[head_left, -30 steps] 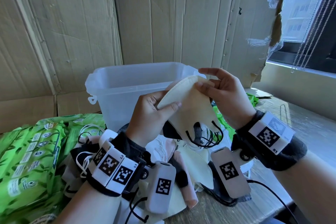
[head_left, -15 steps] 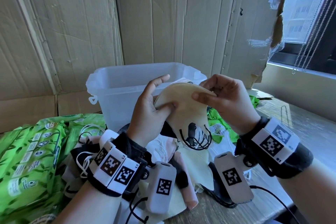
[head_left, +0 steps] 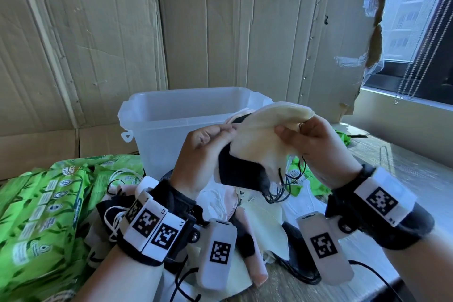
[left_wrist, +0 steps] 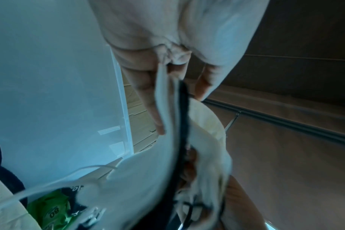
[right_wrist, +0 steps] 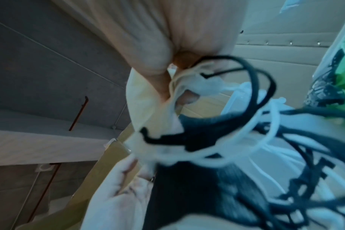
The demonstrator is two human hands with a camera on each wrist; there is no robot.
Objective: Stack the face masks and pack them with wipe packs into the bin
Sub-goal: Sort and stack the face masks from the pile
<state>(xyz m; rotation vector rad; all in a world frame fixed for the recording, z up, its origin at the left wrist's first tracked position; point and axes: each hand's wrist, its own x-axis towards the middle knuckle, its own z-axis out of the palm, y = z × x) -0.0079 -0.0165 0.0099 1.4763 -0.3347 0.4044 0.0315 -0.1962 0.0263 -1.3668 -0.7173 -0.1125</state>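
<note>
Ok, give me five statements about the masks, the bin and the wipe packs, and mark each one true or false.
1. Both hands hold the stack of masks. True: the left hand and the right hand each keep a grip on it.
2. The stack holds only cream masks. False: a black mask sits in it too.
3. The bin stands behind the hands. True.
4. The green wipe packs are already in the bin. False: they lie on the table at the left.
5. No masks are left on the table. False: loose masks lie below the hands.
</note>
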